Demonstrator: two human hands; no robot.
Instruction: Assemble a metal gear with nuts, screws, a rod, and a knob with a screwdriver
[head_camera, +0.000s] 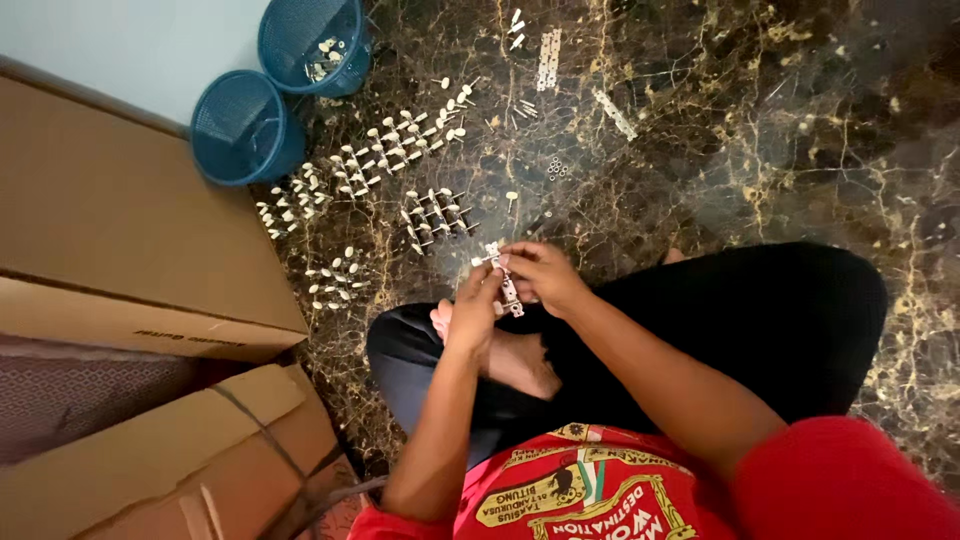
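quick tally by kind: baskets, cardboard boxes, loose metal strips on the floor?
Blue plastic baskets: 2
Cardboard boxes: 2
Loose metal strips on the floor: 2
Metal strip held in both hands: 1
Total: 7

Baskets (285, 90): on the floor (760, 150), far left, beside the boxes (120, 230).
Pegs (380, 160): in rows between baskets and hands.
Plate (505, 280): between both hands, above the lap.

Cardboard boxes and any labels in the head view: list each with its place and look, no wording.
Upper cardboard box: left edge, large, plain brown, one dark printed line low on its side.
Lower cardboard box: bottom left, brown, flaps partly open.
No screens or signs.
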